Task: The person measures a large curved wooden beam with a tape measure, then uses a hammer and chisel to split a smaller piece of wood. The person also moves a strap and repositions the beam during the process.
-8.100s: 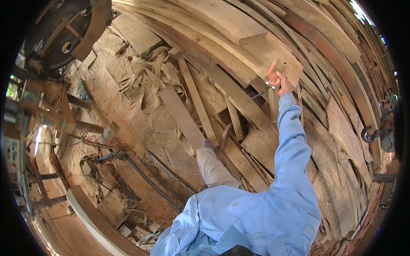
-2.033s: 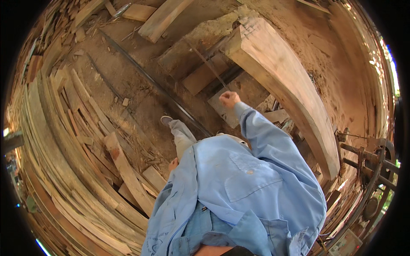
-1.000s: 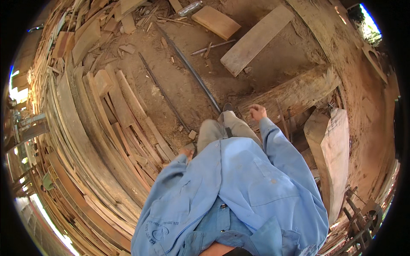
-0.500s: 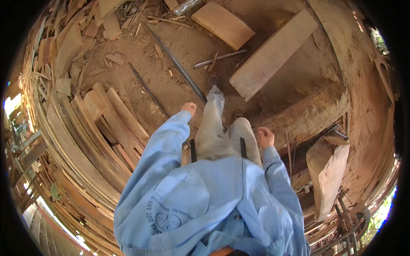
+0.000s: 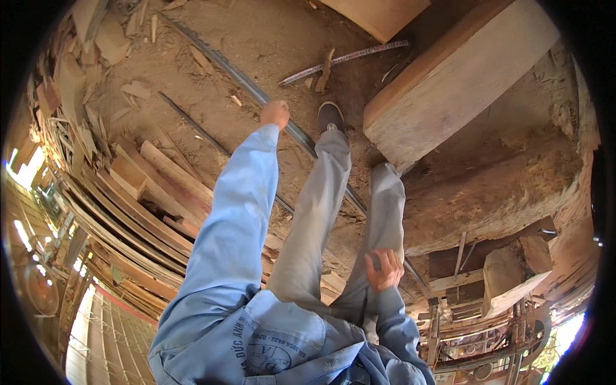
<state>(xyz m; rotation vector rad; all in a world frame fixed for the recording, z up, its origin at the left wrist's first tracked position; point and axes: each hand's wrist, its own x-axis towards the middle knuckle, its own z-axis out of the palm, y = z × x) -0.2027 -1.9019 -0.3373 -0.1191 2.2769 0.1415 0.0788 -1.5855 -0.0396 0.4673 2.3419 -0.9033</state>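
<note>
Swung farther forward since half a second back: left hand (image 5: 275,113), loosely curled and holding nothing, out over the dirt floor (image 5: 256,45) near a long metal rod (image 5: 256,96), probably for balance mid-stride. Right hand (image 5: 385,269) dropped back against the thigh, fingers spread, empty. Ahead-right of both, thick timber beam (image 5: 462,77); left of them, stacked planks (image 5: 135,199).

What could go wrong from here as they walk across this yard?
The long steel bar lies right across the path by the leading shoe, so a trip seems possible. Both hands, the left hand and right hand, are empty, and the heavy timber beam sits close beside the legs.
</note>
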